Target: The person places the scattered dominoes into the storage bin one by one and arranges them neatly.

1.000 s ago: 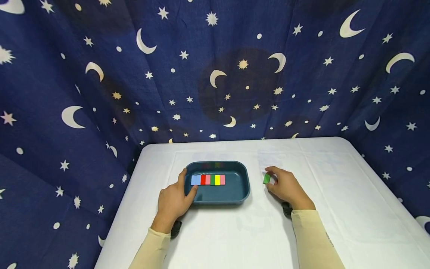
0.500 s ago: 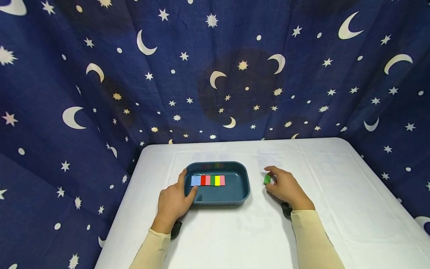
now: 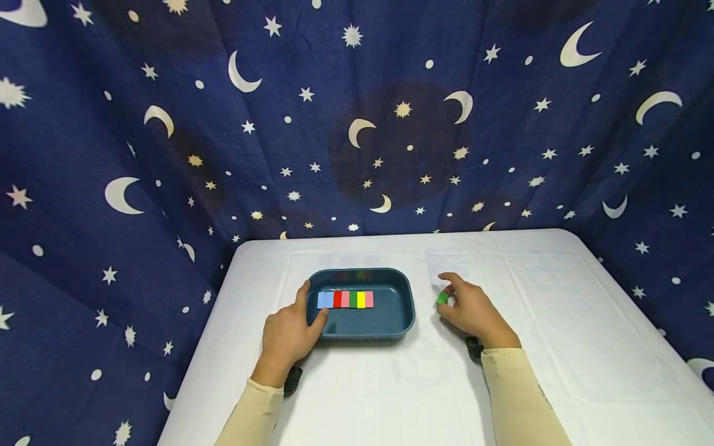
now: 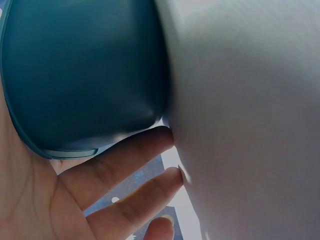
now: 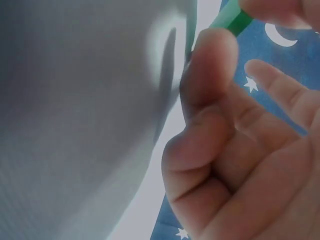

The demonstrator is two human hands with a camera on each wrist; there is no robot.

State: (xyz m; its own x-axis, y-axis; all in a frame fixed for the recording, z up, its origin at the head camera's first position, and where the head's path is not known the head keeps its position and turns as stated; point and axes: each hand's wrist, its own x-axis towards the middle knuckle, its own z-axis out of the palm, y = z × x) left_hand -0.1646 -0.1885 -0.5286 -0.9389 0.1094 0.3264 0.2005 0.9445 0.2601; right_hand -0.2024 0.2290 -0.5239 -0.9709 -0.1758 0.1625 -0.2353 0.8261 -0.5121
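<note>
A dark teal tray [image 3: 362,325] lies on the white table. My left hand [image 3: 287,334] grips its left end, thumb and index finger over the rim; in the left wrist view, other fingers [image 4: 122,162] lie along the outside of the wall. Inside the tray is a straight row of small coloured blocks: light blue [image 3: 325,300], red [image 3: 337,300], pink, green, yellow and pink. To the right of the tray, my right hand [image 3: 471,310] pinches a small green block [image 3: 442,298] low over the table, with one finger held away from it. In the right wrist view the green block [image 5: 232,19] shows between fingertips.
The white table [image 3: 390,396] extends around the tray on all sides. A dark blue curtain [image 3: 312,124] with moons and stars hangs behind the table and along both sides. Dark wrist devices [image 3: 292,381] sit under both wrists.
The right hand's fingers have shifted on the green block, which has turned and shows less of its face; one finger has lifted away slightly. The left hand and tray have stayed in place.
</note>
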